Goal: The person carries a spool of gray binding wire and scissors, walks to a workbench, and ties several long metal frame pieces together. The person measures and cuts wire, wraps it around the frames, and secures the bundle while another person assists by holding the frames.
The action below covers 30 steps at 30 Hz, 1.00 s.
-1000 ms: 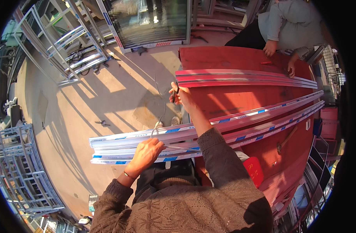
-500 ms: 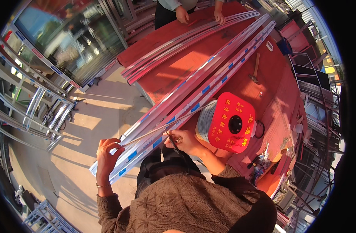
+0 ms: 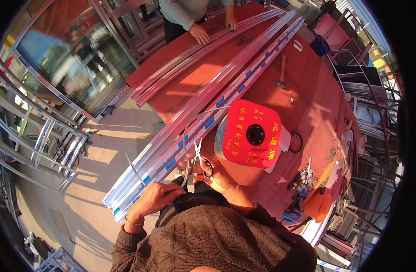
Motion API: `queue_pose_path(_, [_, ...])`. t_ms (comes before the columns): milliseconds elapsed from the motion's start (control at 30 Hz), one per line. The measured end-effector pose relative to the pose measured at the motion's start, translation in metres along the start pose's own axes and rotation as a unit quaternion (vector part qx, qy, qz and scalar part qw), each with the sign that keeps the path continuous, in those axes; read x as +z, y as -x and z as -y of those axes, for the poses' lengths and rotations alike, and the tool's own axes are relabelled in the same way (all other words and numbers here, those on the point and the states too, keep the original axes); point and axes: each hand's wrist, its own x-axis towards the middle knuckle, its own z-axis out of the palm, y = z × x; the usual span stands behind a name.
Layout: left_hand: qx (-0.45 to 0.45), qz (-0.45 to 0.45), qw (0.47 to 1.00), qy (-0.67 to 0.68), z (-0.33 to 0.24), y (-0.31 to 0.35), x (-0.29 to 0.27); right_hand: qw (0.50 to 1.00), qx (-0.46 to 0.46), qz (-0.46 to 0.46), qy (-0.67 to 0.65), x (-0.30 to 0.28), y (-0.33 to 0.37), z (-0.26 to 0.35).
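My left hand is closed, pinching a narrow grey sealing strip close to my body. A short free end sticks up beyond the fingers over the metal profiles. On the other side, the strip bends in a slack loop back to its spool, which has a red square flange and lies on the red table. In my right hand is a pair of scissors with dark handles, blades pointing away from me and parted. Long silvery profiles with blue markings run diagonally beneath the strip, their near ends overhanging the table.
Across the red table, a co-worker's hands touch another bundle of profiles. A hammer lies beyond the spool. Glazed frames and metal frames stand at left; tools lie at right.
My left hand has come down and right, toward my body. The strip, earlier stretched straight from the spool, now hangs in a loop. The scissors have turned to point away, blades wider apart.
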Motion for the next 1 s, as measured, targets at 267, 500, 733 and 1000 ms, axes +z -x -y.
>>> queue_pose_path(267, [0.042,0.082,0.989,-0.116,-0.012,-0.046,0.089,0.972,0.096,-0.102,0.188,-0.112,0.073,-0.034])
queue_pose_path(500, [0.076,0.134,0.972,-0.177,-0.055,-0.093,0.141,0.97,-0.124,-0.071,0.194,-0.13,0.127,0.019])
queue_pose_path(733, [0.14,0.109,0.969,-0.172,-0.098,-0.129,0.15,0.976,-0.01,0.063,0.207,-0.157,0.158,0.045])
queue_pose_path(1000, [0.055,0.115,0.985,-0.112,-0.084,-0.184,0.137,0.99,-0.042,-0.101,0.087,-0.253,0.211,0.005])
